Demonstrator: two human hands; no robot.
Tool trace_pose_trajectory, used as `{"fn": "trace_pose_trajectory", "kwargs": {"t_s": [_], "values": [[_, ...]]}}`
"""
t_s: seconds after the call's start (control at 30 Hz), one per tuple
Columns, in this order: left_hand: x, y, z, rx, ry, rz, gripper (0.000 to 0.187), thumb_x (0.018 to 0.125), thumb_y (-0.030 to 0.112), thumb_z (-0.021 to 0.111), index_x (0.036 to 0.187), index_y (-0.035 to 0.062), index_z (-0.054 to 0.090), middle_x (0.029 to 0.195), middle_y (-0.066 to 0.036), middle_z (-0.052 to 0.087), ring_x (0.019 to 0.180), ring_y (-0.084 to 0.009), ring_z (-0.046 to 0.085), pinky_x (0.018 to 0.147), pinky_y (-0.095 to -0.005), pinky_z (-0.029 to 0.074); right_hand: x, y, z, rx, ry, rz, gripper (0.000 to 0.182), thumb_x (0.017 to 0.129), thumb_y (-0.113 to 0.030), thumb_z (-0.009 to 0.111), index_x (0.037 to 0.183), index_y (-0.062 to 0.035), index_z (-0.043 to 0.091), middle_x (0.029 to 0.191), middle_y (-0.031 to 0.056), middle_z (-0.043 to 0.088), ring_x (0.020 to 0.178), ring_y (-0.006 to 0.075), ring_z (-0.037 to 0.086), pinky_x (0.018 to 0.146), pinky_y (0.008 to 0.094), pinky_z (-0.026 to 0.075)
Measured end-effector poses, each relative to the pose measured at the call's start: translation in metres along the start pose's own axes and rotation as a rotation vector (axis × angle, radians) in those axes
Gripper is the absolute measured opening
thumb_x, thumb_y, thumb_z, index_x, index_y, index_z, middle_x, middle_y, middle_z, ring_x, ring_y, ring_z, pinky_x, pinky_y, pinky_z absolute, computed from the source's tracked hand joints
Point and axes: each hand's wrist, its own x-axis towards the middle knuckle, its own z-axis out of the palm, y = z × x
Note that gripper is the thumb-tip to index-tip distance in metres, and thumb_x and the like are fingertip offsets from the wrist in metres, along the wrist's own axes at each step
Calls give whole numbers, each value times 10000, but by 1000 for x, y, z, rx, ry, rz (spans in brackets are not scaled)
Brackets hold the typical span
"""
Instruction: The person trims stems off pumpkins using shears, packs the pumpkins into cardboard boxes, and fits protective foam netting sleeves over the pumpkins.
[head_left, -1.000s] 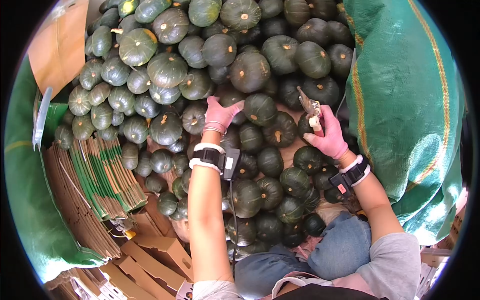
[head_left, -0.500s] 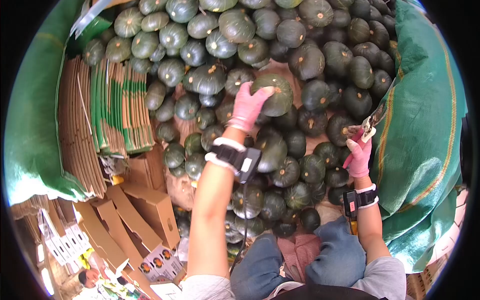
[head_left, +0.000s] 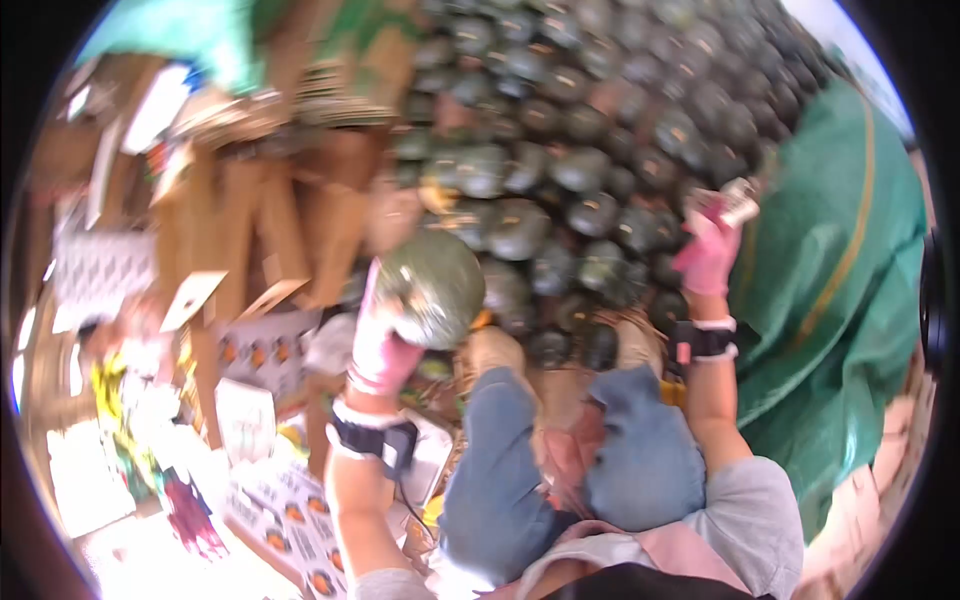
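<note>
Squash [head_left: 600, 150] in a dark green heap fill the upper middle of the view, and everything else sits around that heap. Green sacking [head_left: 840, 290] walls in the heap's right edge, running from the top down past the person's right arm. Flattened cardboard boxes [head_left: 270, 220] stand along the heap's left edge, with printed cartons [head_left: 270, 350] and loose papers spread below them toward the bright lower left. Open room lies only at the near foot of the heap, and the person's knees in blue trousers [head_left: 570, 470] take up most of it.

One squash [head_left: 432, 288] is off the heap, held up at its near left foot, above the left knee. It is round, dark green with pale mottling and a glossy shine, though motion blur hides finer detail. The left hand [head_left: 385, 345], in a pink glove, cups it from below and behind, fingers wrapped around its lower left side. The right hand [head_left: 708, 255], also gloved in pink, is raised at the heap's right edge beside the sacking, closed around a small cutting tool [head_left: 738, 200] whose shape is too blurred to read.

Half a second earlier the left hand was stretched into the middle of the heap, gripping this squash among the others; now it is drawn back toward the body with the squash lifted clear. The view has swung left and blurred, while the right hand has kept its grip on the tool.
</note>
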Motion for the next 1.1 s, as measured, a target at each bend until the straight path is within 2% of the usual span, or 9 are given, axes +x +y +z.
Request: {"fn": "trace_pose_trajectory", "kwargs": {"t_s": [0.27, 0.5, 0.6, 0.7, 0.83, 0.93, 0.97, 1.0, 1.1], "values": [[-321, 9, 35, -6, 392, 632, 870, 599, 92, 815, 1328, 56, 341, 1263, -99, 478, 1173, -242, 472, 1008, -393, 386, -24, -142, -24, 37, -519, -398, 376, 747, -25, 549, 1104, 88, 529, 1192, 196, 536, 1073, 265, 538, 950, 390, 416], [-421, -43, 62, -229, 529, 908, 912, 549, -15, 818, 1312, 78, 327, 1251, -94, 483, 1172, -241, 476, 1008, -397, 389, -115, -221, -57, -185, -613, -356, 539, 788, -12, 526, 1286, 62, 332, 1277, 200, 462, 1191, 284, 471, 955, 356, 430], [-427, -55, 53, -304, 498, 982, 904, 551, -36, 809, 1301, 88, 320, 1249, -90, 481, 1170, -237, 474, 999, -399, 396, -130, -212, -58, -155, -628, -482, 553, 760, 10, 532, 1271, 81, 332, 1238, 191, 471, 1188, 294, 460, 1050, 413, 327], [-444, -60, 47, -322, 483, 1015, 921, 541, 10, 838, 1281, 96, 296, 1239, -89, 468, 1166, -229, 468, 995, -390, 394, -147, -217, -52, -86, -680, -470, 533, 760, -12, 528, 1258, 77, 360, 1219, 185, 482, 1142, 292, 485, 1025, 399, 359], [-465, -59, 46, 136, 821, 1048, 984, 506, 161, 898, 1249, 108, 255, 1171, -93, 443, 1099, -207, 468, 966, -373, 406, -165, -212, -15, 238, -900, -369, 601, 741, -160, 574, 1246, 100, 377, 1188, 181, 498, 1080, 286, 510, 984, 395, 388], [-475, -44, 41, 1251, 1073, 1442, 637, 516, 102, 838, 1050, 142, 493, 1060, -126, 459, 1003, -307, 507, 927, -490, 424, -251, -239, 29, 461, -1101, -11, 719, 723, -309, 582, 1261, 115, 366, 1178, 198, 504, 1033, 289, 537, 938, 394, 418], [-473, -51, 25, 1421, 972, 1567, 496, 517, 96, 787, 935, 228, 557, 1033, -128, 467, 967, -330, 508, 894, -587, 406, -282, -247, 38, 393, -1260, 165, 734, 731, -339, 561, 1277, 109, 362, 1183, 200, 504, 1001, 280, 548, 902, 389, 432], [-481, -46, 35, 1588, 896, 1483, 487, 546, 127, 751, 936, 336, 546, 1010, -100, 469, 942, -298, 520, 866, -606, 410, -321, -259, 52, 426, -1352, 202, 711, 738, -330, 579, 1288, 71, 373, 1160, 171, 518, 980, 258, 550, 885, 374, 433], [-474, -46, 39, 1704, 830, 1536, 481, 570, 173, 745, 943, 398, 542, 985, -59, 463, 897, -261, 534, 846, -534, 441, -381, -244, 74, 591, -1612, 661, 684, 719, -261, 660, 1291, -1, 390, 1160, 105, 506, 1051, 219, 519, 921, 349, 409]]}}
